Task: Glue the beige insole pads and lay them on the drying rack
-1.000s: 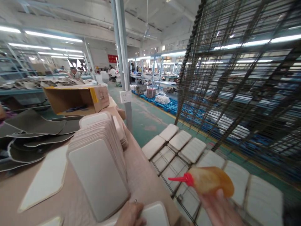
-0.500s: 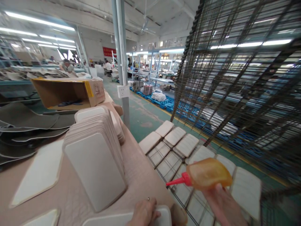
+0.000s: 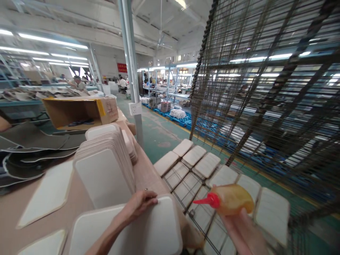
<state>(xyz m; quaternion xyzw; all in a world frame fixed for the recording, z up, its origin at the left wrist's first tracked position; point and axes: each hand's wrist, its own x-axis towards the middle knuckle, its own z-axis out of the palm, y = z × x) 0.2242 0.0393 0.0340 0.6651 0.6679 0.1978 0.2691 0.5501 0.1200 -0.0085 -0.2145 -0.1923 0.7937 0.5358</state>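
Observation:
My left hand (image 3: 141, 204) is closed over the far edge of a white rounded board (image 3: 159, 226) at the bottom of the view. My right hand (image 3: 240, 226) is wrapped round a squeeze bottle (image 3: 233, 199) of amber liquid, held on its side. The bottle's red nozzle (image 3: 205, 200) points left, towards the board. Just beyond my left hand, a row of leaning white boards (image 3: 103, 177) stands on the brown-covered table (image 3: 147, 170). To the left, a separate white board (image 3: 49, 193) lies flat, and part of another (image 3: 45, 244) shows nearer.
On the right, a wire rack (image 3: 183, 198) bears several pale boards, with more wire panels (image 3: 252, 88) raised above it. A cardboard box (image 3: 79, 111) and dark grey sheets (image 3: 39, 141) lie at the left. A post with a socket (image 3: 135, 108) stands beyond the table.
My left hand has moved up and left, and more of the white board under it shows. The bottle stays in my right hand, its nozzle slightly higher and further right. The view has shifted slightly.

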